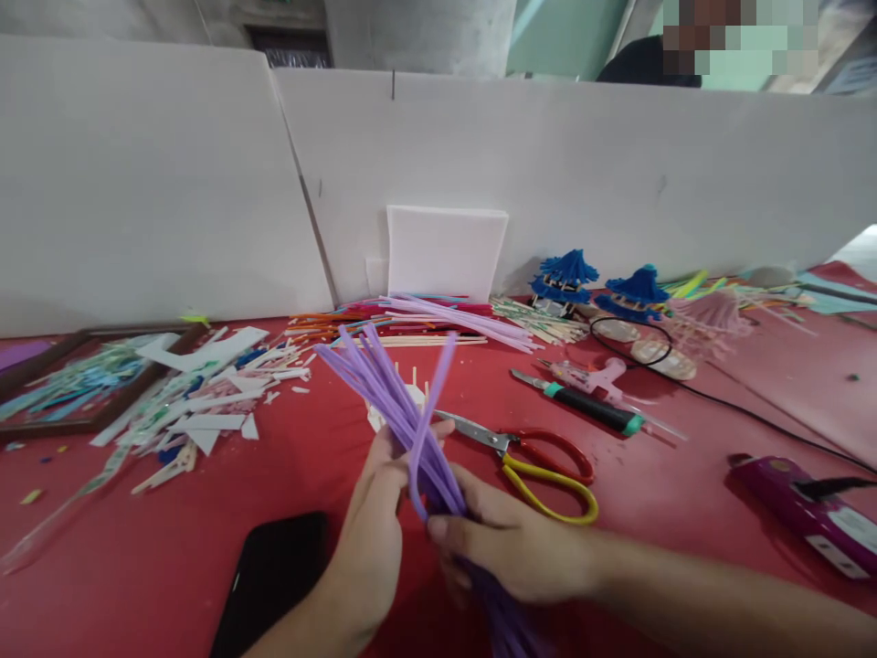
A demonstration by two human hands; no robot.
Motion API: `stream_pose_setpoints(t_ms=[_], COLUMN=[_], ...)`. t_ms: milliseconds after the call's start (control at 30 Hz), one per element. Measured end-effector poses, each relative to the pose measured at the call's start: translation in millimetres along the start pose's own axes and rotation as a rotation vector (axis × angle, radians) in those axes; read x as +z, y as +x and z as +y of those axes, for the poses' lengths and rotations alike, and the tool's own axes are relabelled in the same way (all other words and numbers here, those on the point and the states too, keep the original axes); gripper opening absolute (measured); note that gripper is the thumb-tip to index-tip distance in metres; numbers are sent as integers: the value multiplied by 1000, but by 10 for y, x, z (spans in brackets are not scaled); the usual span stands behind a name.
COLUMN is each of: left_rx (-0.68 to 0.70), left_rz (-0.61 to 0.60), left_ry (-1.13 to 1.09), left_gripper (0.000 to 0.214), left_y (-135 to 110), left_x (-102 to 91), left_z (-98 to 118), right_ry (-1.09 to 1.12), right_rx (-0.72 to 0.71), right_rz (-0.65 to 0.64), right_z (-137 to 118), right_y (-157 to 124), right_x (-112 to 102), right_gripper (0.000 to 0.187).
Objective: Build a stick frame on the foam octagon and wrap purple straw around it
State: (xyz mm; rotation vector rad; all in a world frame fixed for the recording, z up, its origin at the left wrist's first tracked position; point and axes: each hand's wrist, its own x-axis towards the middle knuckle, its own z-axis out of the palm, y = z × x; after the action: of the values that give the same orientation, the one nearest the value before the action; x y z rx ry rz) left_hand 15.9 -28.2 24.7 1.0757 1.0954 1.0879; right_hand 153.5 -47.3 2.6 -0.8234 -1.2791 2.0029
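A bundle of purple pipe cleaners (394, 402) runs slantwise through both hands over the red table. My left hand (384, 498) is closed around the upper part of the bundle. Lower down, my right hand (497, 539) grips the same pipe cleaners, its thumb on top. One pipe cleaner is bent away from the rest and curves up to the right. Just beyond the hands lie scissors (511, 443) with one red and one yellow handle loop. Partly hidden behind the bundle is a small pale stick structure (376, 416).
Left of my hands lie a black phone (274, 580), paper scraps (219, 352) and a brown frame (89, 420). To the right are a utility knife (589, 407), a pink glue gun (599, 376), a purple power strip (808, 516) and blue roofed models (565, 279). White panels (548, 155) stand behind; beyond them is a person.
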Motion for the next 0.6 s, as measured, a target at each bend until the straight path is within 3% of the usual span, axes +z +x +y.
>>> stream_pose_setpoints(t_ms=[100, 167, 300, 367, 433, 600], left_rx=[-159, -176, -81, -76, -139, -248], left_rz=[4, -12, 51, 29, -45, -141], left_ry=[-208, -263, -223, -293, -391, -507], left_gripper=[51, 62, 35, 37, 42, 45], left_y=[-37, -60, -85, -62, -21, 61], left_x=[55, 57, 43, 31, 7, -43], left_z=[-146, -194, -177, -147, -123, -118], right_ry=[-14, 29, 74, 70, 62, 135], right_rx=[53, 83, 171, 136, 66, -113], right_rz=[51, 63, -78, -122, -39, 363], right_z=[93, 146, 156, 129, 111, 107], right_y=[22, 33, 30, 32, 52, 139], right_x=[83, 99, 57, 19, -28, -179], right_gripper=[43, 44, 45, 45, 47, 44])
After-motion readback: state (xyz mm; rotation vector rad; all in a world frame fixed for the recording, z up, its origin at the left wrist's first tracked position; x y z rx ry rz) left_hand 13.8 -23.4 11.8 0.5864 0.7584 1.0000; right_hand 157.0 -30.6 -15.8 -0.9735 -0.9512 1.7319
